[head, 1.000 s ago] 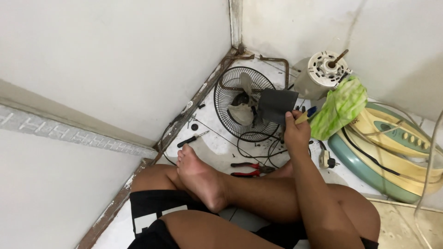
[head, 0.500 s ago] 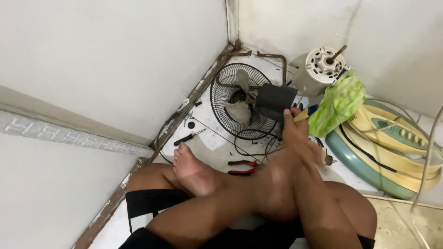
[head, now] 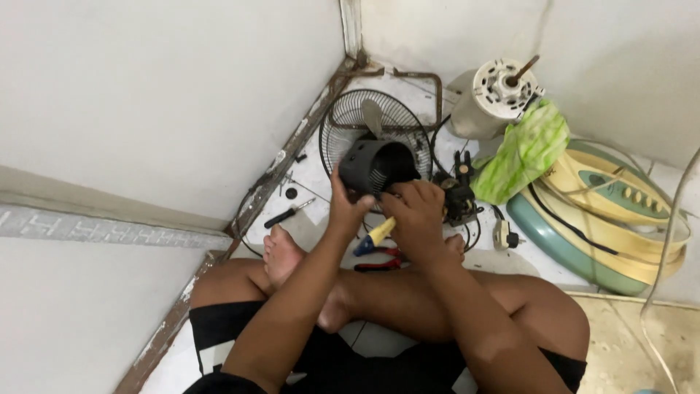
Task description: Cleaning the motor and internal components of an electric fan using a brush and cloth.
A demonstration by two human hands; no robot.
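Black motor housing is being gripped by closed left hand and right hand above wire fan guard. Yellow-handled screwdriver is being partly hidden beneath right hand; fan motor and green rag are being left nearby.

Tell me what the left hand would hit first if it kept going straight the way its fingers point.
The left hand already grips the dark round plastic housing. Straight beyond lies the round black wire fan guard on the floor, then probably the wall corner; depth is unclear.
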